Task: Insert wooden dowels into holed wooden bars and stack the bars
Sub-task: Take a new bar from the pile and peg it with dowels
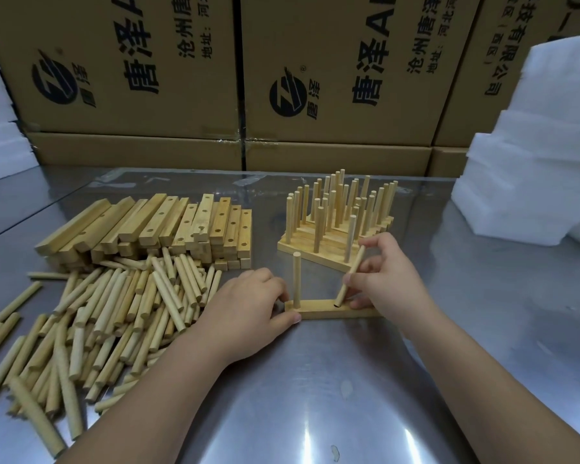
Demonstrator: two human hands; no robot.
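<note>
1. Cardboard boxes (332, 61) printed with black characters form a wall well beyond the fingertips of both hands.
2. The metal table (315, 396) lies under both hands and bears everything below.
3. White foam blocks (533, 162) are stacked well beyond the right fingers and to their right.
4. A pile of holed bars (154, 226) lies beyond the left fingers and to their left.
5. A heap of loose dowels (108, 313) spreads just left of the left fingers, nearer the person than the pile.
6. The finished stack (342, 222), bars laid together with many dowels standing in them, sits just beyond the right fingers.
7. The left hand (245, 303) grasps the left end of the single bar, with fingers curled over its far edge and the thumb against its near face.
8. The right hand (385, 279) pinches the tilted dowel between thumb and fingers.
9. The single bar (318, 309) lies flat on the table between the two sets of fingers.
10. The upright dowel (296, 279) stands in the bar just right of the left fingertips.
11. The tilted dowel (350, 276) leans with its top away from the left fingers. Its lower tip meets a hole in the bar just below the right fingertips, and how deep it sits cannot be told.
</note>
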